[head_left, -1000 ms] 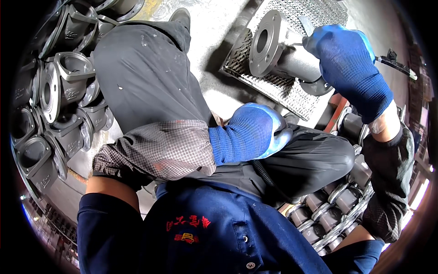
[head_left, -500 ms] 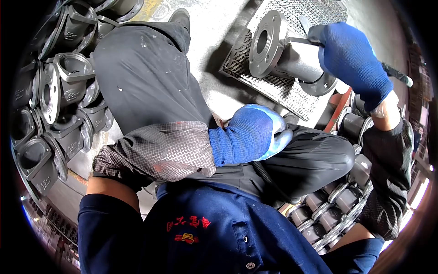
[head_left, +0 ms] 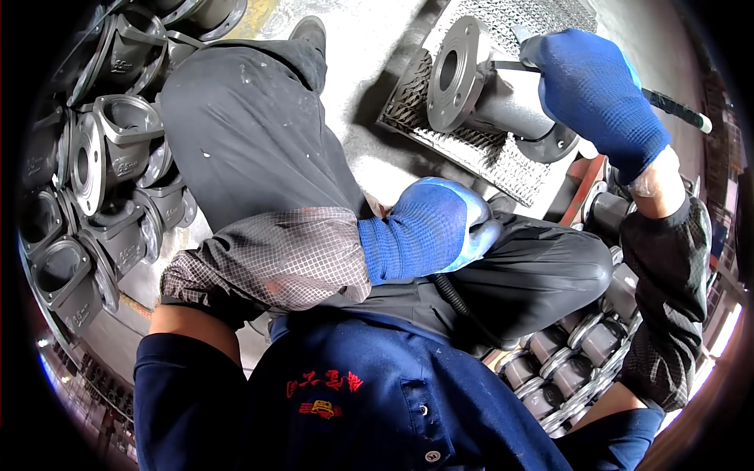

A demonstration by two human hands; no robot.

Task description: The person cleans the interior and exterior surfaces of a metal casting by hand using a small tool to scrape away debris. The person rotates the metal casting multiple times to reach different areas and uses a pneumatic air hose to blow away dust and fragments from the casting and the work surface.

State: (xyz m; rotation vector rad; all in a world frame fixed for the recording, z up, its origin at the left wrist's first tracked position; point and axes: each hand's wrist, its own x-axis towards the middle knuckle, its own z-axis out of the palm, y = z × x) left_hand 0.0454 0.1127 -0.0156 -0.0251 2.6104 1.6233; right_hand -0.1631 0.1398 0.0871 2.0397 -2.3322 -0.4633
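A grey cast metal pipe fitting (head_left: 510, 102) with a round bolt-holed flange at its left end lies on a raised metal mesh platform (head_left: 503, 166). My right hand (head_left: 601, 90), in a blue knit glove, closes over the fitting's upper right side. It grips a tool whose dark handle (head_left: 679, 110), tipped in pale material, juts out to the right; the glove covers most of the tool. My left hand (head_left: 440, 224), gloved in blue, is curled closed above my bent leg. What its fingers hold, if anything, is hidden. A black ribbed hose (head_left: 455, 302) runs just below it.
Similar grey castings (head_left: 118, 149) are stacked along the left beside my leg. More castings (head_left: 565, 361) sit in rows at the lower right. A red bar (head_left: 583, 188) stands by the platform's right corner.
My right hand has shifted slightly up and left with the tool, and the handle's end has risen. The left hand has barely moved. The fitting stays on the mesh.
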